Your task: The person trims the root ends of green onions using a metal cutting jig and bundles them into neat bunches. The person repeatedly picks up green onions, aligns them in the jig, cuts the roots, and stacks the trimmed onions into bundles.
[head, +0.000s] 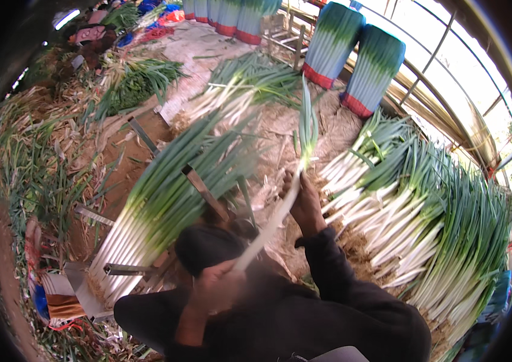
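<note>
A single long green onion (278, 221) slants across in front of my body, its green leaves pointing away. My left hand (217, 285), blurred, closes around its lower white end and hides the root end. Higher up, where white turns to green, the fingers of my right hand (305, 201) grip the stalk. To the left of my hands, a row of green onions (147, 217) lies in a metal rack (204, 190) with upright posts. Their roots are at a metal end plate (75, 280). My knee (210, 246) in dark cloth is beside the rack.
Piles of loose green onions (400, 217) lie along the right, with another pile (242, 86) ahead. Packed bundles (333, 45) with red lower bands stand at the back. Leaf trimmings (34, 158) cover the left ground. A person (91, 38) is at the far left.
</note>
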Action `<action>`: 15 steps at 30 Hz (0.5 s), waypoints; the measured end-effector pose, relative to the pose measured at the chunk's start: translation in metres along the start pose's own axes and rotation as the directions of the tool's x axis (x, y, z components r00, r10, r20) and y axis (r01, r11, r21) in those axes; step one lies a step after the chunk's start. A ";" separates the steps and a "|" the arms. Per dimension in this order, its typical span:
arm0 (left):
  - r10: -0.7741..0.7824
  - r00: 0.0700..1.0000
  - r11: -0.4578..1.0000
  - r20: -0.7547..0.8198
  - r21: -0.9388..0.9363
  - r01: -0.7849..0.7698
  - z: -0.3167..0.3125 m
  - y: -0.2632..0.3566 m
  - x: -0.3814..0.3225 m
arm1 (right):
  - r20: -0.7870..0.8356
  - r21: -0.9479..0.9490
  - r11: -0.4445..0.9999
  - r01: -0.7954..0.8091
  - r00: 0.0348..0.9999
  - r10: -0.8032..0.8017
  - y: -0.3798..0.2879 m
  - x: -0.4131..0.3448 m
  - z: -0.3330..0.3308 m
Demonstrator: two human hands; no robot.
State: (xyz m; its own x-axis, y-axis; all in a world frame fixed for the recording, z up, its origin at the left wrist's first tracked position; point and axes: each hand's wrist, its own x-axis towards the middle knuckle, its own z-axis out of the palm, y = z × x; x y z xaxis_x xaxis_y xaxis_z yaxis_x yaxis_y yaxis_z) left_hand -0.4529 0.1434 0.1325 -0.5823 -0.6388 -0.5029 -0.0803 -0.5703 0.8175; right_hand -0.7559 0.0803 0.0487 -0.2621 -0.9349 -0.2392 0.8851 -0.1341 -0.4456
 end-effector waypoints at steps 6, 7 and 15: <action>0.187 0.958 0.965 -0.216 0.221 -0.139 -0.056 -0.018 -0.060 | 0.197 -0.052 0.988 0.145 0.972 -0.132 -0.015 0.020 0.067; 0.168 0.944 0.966 -0.283 0.236 -0.101 -0.062 -0.020 -0.071 | 0.204 0.017 0.992 0.127 0.971 -0.128 -0.016 0.021 0.076; 0.795 0.554 0.385 -0.248 0.912 -0.145 -0.045 0.001 -0.066 | 0.425 0.145 0.986 -0.079 0.905 0.010 0.073 -0.014 0.159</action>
State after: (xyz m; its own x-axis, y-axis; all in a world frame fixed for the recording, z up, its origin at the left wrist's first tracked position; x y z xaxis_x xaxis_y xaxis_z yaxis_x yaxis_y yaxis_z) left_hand -0.3782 0.1623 0.1542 -0.1859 -0.9350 0.3021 -0.6840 0.3439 0.6434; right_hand -0.6266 0.0315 0.1566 -0.0643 -0.9872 0.1459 0.9495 -0.1055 -0.2956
